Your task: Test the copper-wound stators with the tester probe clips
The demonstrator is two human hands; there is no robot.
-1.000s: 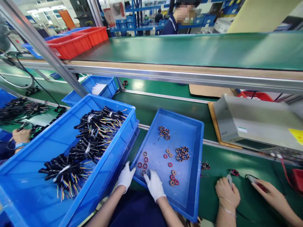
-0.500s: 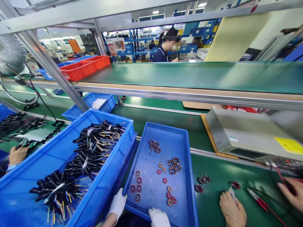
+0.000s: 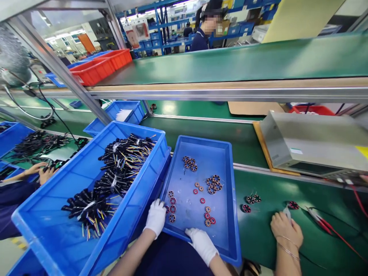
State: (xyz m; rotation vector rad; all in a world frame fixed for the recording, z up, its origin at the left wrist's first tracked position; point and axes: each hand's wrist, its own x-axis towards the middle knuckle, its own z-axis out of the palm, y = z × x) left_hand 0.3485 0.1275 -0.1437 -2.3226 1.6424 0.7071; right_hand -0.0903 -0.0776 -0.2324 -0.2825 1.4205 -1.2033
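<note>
My left hand [image 3: 156,217], in a white glove, grips the left rim of a shallow blue tray [image 3: 207,150] near its front corner. The white-gloved right hand [image 3: 202,245] has its fingers curled over the tray's near rim. Inside the tray lie several small ring-shaped cores: a column of red and copper rings [image 3: 173,209] by my left hand, smaller toothed rings [image 3: 207,216] in the middle, and copper-wound rings [image 3: 212,184] towards the right and back. Parts of both thumbs are out of sight.
A deep blue crate [image 3: 48,214] with bundled black cables [image 3: 89,205] stands left. At right, a co-worker's hand [image 3: 286,230] holds something pale beside a wound ring [image 3: 293,205], near red clips [image 3: 324,224] and a grey instrument [image 3: 313,134]. Another co-worker's hands [image 3: 46,174] work at far left.
The view has tipped downward, showing more of my forearms. My left hand has moved forward along the tray's left rim. A co-worker's second hand at far right has almost left view.
</note>
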